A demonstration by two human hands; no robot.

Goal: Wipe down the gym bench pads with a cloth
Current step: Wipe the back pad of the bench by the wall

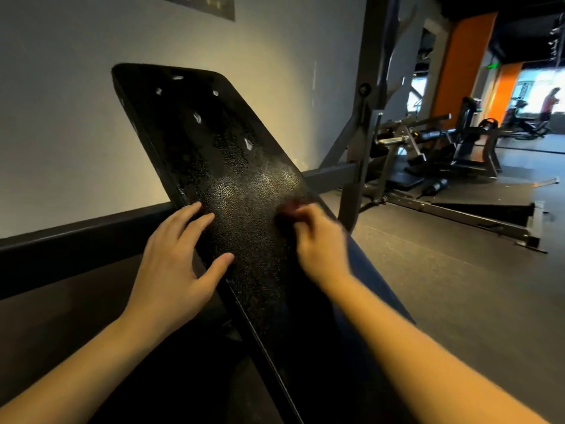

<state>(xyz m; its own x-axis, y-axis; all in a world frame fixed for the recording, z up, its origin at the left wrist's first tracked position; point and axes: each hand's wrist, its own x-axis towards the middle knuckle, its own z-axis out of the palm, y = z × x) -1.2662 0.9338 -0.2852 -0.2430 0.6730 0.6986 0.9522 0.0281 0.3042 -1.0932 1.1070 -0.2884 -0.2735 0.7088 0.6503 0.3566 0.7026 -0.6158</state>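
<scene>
Gym, bench cleaning: a person's right hand [318,240] is curled round what appears, through motion blur, to be a small dark-red cloth [290,208], pressed to the right edge of the inclined black bench pad [214,154] about midway up. The left hand [177,249] rests open, fingers spread, on the pad's left edge just across from it. The pad's long axis rises away from the person toward the upper left, so the droplets [197,117] glinting on its upper stretch lie above and left of the cloth, likely calling for a stroke along that axis.
</scene>
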